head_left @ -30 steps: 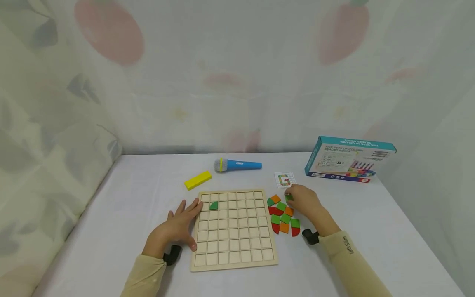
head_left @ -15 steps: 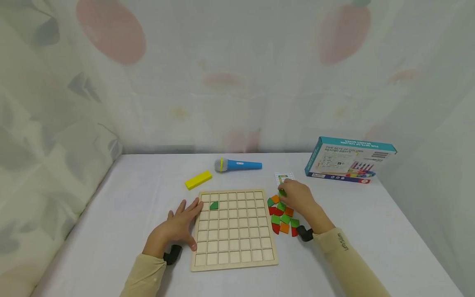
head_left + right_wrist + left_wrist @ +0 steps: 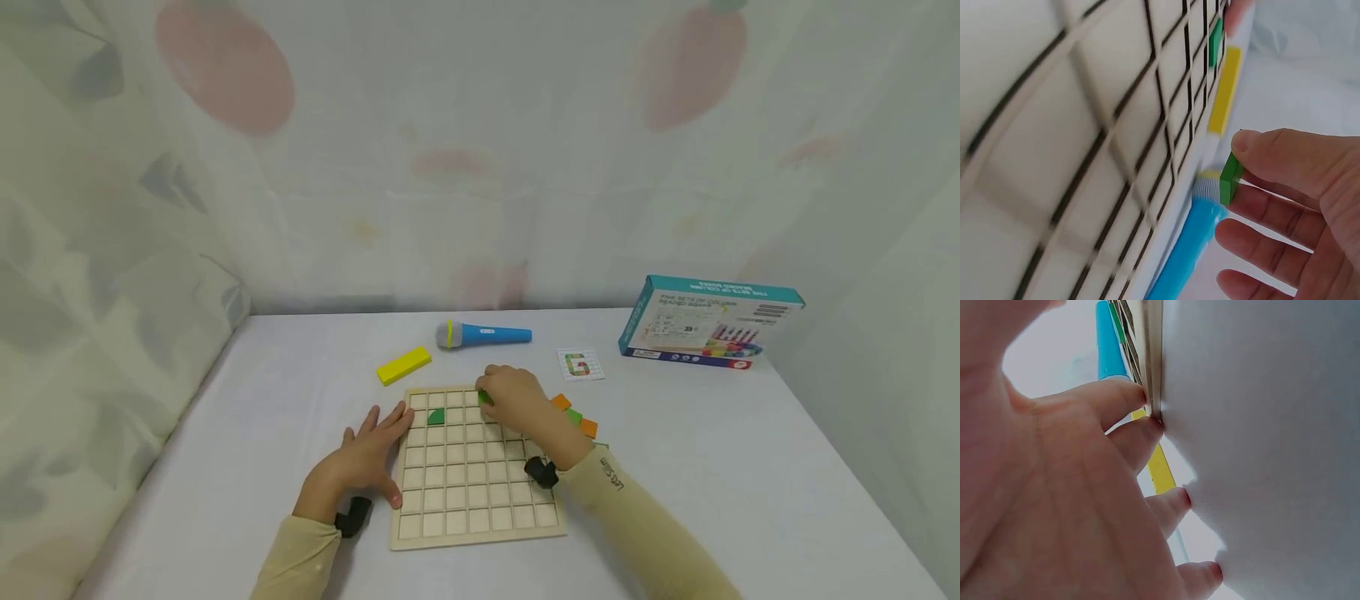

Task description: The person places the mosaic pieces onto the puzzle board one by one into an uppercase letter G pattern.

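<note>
A wooden grid board (image 3: 456,522) lies on the white table in the head view. In its upper left part sits a green tile (image 3: 437,417) with one rounded corner. My left hand (image 3: 358,463), fingers spread, rests along the board's left edge; fingertips touch the edge and the tabletop in the left wrist view. Over the board's top rows, my right hand (image 3: 517,402) pinches a small green square tile (image 3: 1230,180) between thumb and index finger. Right of the board, orange tiles (image 3: 588,427) and a green tile (image 3: 573,417) show; the forearm hides the others.
Behind the board lie a yellow block (image 3: 403,367) and a blue toy microphone (image 3: 495,335). A card (image 3: 581,364) with a coloured G pattern lies beyond the tiles. At the back right stands a teal and white box (image 3: 705,323). Patterned cloth hangs behind the table.
My right hand has carried the green square tile from the tile pile leftward over the board, uncovering the G card. The left hand has stayed at the board's left edge.
</note>
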Available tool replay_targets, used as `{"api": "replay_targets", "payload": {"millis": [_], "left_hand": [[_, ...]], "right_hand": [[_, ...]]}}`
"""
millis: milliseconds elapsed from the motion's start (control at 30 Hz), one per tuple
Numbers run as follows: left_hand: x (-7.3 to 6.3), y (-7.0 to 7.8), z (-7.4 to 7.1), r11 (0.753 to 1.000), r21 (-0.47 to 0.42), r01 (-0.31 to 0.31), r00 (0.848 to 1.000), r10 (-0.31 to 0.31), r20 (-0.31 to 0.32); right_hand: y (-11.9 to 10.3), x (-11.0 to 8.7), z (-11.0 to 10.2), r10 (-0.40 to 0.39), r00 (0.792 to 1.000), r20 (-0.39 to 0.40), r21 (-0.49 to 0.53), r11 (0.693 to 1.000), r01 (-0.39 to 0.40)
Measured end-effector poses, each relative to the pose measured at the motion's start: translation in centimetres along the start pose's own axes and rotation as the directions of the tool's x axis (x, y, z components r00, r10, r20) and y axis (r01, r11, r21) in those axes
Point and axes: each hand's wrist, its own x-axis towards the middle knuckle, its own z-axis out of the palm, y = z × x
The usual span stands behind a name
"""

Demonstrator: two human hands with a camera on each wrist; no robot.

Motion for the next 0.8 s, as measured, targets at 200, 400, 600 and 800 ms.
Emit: {"api": "replay_targets", "payload": {"millis": [200, 400, 600, 800], "left_hand": [[-0.1, 0.2, 0.0, 1.000, 0.014, 0.022, 1.000, -0.022, 0.002], [0.0, 0.3, 0.0, 1.000, 0.024, 0.018, 1.000, -0.018, 0.005], [-0.2, 0.5, -0.2, 1.000, 0.019, 0.009, 1.000, -0.009, 0.010], [-0.4, 0.3, -0.3, 1.000, 0.018, 0.002, 1.000, -0.002, 0.007]], "right_hand": [[-2.1, 1.7, 1.1, -0.020, 0.997, 0.074, -0.021, 1.000, 0.022], [-3.0, 2.6, 2.3, 0.011, 0.990, 0.144, -0.040, 0.999, -0.005], [-3.4, 2.8, 2.4, 0.006, 0.990, 0.139, -0.020, 1.000, -0.004], [-3.9, 3.0, 2.2, 0.010, 0.988, 0.151, 0.004, 1.000, -0.011]]}}
